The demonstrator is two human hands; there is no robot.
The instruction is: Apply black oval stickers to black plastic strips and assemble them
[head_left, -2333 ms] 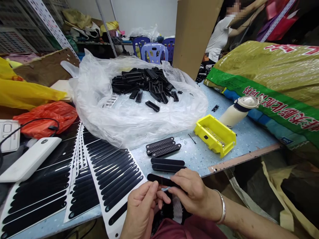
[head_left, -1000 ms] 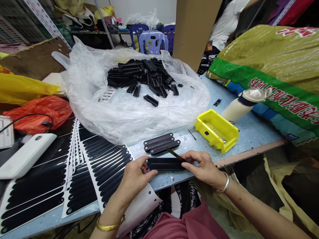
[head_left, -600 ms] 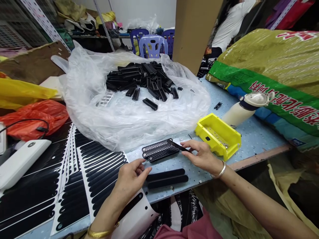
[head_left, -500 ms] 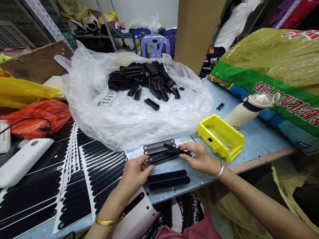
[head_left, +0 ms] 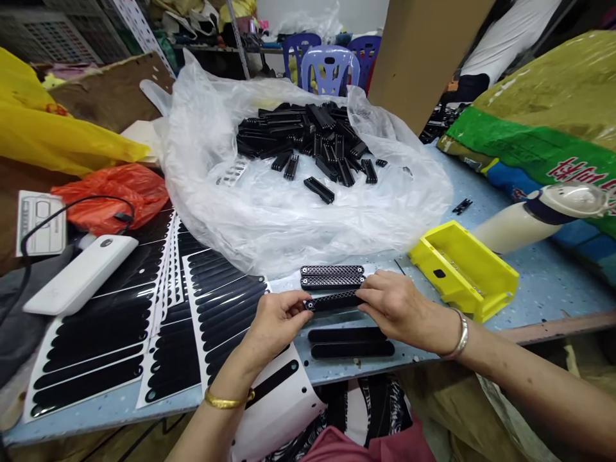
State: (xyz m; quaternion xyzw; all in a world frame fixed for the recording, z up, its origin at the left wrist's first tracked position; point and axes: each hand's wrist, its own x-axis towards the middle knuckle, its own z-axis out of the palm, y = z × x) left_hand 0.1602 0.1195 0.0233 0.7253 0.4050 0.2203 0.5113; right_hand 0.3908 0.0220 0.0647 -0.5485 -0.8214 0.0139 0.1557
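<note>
1. While the left hand (head_left: 280, 314) and right hand (head_left: 402, 307) pinch opposite ends, the black bar (head_left: 333, 301) is left of the yellow bin (head_left: 457, 292).
2. Probably light, stiff and slightly slick; its ends offer good hold.

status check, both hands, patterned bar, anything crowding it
Left hand and right hand gripping patterned bar, one end each. Smooth bars close on near side. Patterned pair just beyond.
</note>
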